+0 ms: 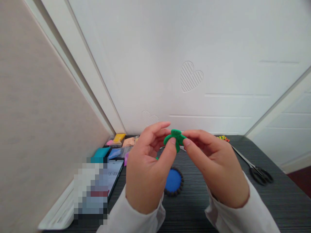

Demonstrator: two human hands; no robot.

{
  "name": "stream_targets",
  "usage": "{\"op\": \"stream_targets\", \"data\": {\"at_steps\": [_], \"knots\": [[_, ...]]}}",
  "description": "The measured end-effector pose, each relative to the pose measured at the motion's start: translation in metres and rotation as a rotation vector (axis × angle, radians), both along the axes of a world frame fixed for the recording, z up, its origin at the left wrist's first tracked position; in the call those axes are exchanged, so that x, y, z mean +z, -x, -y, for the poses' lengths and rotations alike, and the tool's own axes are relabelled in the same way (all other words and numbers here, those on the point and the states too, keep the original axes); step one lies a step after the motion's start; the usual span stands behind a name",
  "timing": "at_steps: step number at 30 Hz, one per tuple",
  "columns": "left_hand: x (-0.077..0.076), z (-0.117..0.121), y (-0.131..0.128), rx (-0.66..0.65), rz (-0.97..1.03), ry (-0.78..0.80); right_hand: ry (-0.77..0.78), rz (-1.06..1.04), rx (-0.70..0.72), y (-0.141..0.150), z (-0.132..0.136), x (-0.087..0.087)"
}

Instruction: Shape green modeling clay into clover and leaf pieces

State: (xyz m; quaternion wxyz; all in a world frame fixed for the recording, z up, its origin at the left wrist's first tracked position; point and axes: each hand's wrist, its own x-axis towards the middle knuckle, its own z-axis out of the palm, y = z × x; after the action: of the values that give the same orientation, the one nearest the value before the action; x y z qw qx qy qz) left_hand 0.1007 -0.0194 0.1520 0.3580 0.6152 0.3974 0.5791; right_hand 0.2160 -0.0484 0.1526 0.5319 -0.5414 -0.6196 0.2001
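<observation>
Your left hand [148,166] is pinching the green clover [178,139], its thumb pressing the front, while your right hand [217,161] is gripping one lobe between thumb and fingers. You are holding the clover above the blue disc [173,180]. Left of the disc, a phone [116,174] is lying; right of it, scissors [253,167] are resting on the table [194,215].

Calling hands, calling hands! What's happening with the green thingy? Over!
Left hand, right hand: both pinching green petalled piece. Piece held up off dark table. Blue disc below, partly hidden by left hand. No obstruction seen.
</observation>
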Motion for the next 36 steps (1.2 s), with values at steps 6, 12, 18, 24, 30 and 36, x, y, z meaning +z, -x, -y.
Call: {"op": "stream_targets", "data": {"at_steps": [6,12,18,24,30,36], "knots": [[-0.002,-0.003,0.000,-0.058,-0.002,0.010,-0.005,0.036,-0.024,0.002,0.000,0.000],[-0.004,-0.006,-0.001,-0.099,0.066,0.024,-0.020,0.052,-0.016,0.003,0.000,0.001],[-0.001,-0.007,-0.002,-0.285,0.300,0.145,0.000,-0.052,-0.042,-0.002,-0.006,-0.003],[0.000,-0.006,0.000,-0.340,0.388,0.199,-0.006,-0.176,-0.035,-0.002,-0.010,-0.005],[0.000,-0.013,0.008,-0.463,0.406,0.252,-0.046,-0.195,0.010,-0.005,-0.007,-0.003],[0.002,-0.019,0.012,-0.544,0.496,0.327,-0.140,-0.008,0.096,-0.013,-0.001,0.002]]}}
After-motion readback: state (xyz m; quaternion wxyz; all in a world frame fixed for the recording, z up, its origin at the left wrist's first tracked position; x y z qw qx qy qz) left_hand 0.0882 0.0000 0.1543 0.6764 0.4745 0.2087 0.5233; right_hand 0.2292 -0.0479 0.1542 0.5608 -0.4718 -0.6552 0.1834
